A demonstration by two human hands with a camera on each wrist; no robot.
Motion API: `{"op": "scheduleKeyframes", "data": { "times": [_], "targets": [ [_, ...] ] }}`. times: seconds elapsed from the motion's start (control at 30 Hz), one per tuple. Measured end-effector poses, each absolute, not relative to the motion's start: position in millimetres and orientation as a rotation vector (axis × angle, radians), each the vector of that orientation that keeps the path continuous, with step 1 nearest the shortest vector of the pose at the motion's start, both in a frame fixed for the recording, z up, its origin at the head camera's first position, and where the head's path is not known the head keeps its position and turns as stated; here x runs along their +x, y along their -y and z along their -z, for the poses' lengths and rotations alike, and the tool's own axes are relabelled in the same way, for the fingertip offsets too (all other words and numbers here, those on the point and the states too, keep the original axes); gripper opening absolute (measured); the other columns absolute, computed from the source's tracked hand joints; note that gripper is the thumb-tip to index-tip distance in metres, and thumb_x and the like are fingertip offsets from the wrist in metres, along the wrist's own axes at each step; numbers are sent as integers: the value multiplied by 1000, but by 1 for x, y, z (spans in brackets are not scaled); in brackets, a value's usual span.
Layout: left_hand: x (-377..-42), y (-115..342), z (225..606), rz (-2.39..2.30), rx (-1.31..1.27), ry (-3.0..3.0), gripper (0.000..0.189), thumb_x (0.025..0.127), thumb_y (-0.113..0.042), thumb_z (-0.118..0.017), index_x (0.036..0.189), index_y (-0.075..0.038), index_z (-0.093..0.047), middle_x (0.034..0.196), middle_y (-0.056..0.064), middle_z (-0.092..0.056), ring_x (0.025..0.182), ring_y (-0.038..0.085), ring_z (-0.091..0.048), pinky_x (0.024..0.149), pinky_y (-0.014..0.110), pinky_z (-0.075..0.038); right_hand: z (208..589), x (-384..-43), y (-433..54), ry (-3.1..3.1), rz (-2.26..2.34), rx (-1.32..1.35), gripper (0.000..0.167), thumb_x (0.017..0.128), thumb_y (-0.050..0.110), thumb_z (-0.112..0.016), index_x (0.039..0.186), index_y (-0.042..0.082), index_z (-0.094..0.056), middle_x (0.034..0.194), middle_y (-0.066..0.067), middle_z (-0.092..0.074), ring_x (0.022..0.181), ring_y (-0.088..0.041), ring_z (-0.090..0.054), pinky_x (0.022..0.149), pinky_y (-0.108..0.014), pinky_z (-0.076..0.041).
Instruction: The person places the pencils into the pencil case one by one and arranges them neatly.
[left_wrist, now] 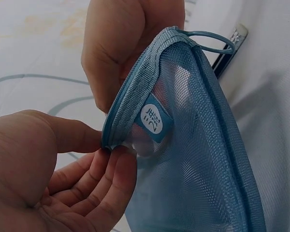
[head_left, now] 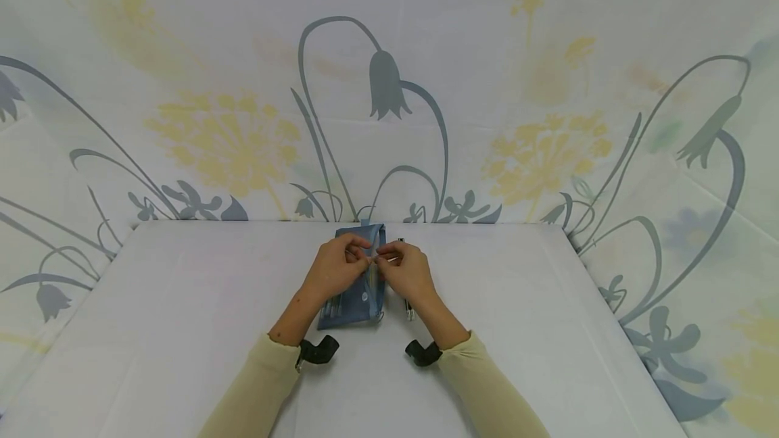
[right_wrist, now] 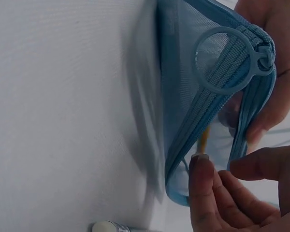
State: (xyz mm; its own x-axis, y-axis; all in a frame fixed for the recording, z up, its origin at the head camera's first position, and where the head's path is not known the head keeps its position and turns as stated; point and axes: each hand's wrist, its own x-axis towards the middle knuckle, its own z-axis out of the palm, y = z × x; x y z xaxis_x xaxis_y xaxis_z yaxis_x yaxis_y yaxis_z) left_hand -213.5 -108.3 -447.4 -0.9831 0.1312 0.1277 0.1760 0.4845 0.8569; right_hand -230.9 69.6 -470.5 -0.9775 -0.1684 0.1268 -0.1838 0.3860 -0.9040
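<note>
A blue mesh zip pencil case lies on the white table, its zipped side at the right with the zip edges apart. My left hand pinches one zip edge between thumb and fingers, beside a small label. On the same opening, my right hand has its thumb at a zip edge and fingers curled at the gap. A ring hangs from the zip's end. Through the opening shows a slim yellow stick; other contents are blurred behind the mesh.
A black and silver pen lies on the table just right of the case, partly behind the right hand. Each wrist carries a black camera mount. A flower-printed cloth rises behind the table's far edge.
</note>
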Motion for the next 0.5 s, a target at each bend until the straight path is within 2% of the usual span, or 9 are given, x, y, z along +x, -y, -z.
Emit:
{"op": "scheduleKeyframes", "data": {
  "times": [0.3,0.5],
  "targets": [
    [-214,108,446,1532,-264,2674,26,98,-9,-74,122,1,-72,96,7,-71,75,13,-67,65,31,-54,468,-232,-77,2644,-1460,321,20,94,5,-67,111,1,-77,95,-10,-75,84,-21,-71,74,-36,-59],
    [-214,108,446,1532,-273,2675,27,98,-8,-74,123,1,-72,95,7,-71,74,12,-68,66,31,-54,468,-238,-88,2690,-1365,296,18,91,5,-68,107,2,-76,90,-9,-74,80,-22,-71,69,-35,-58]
  ]
}}
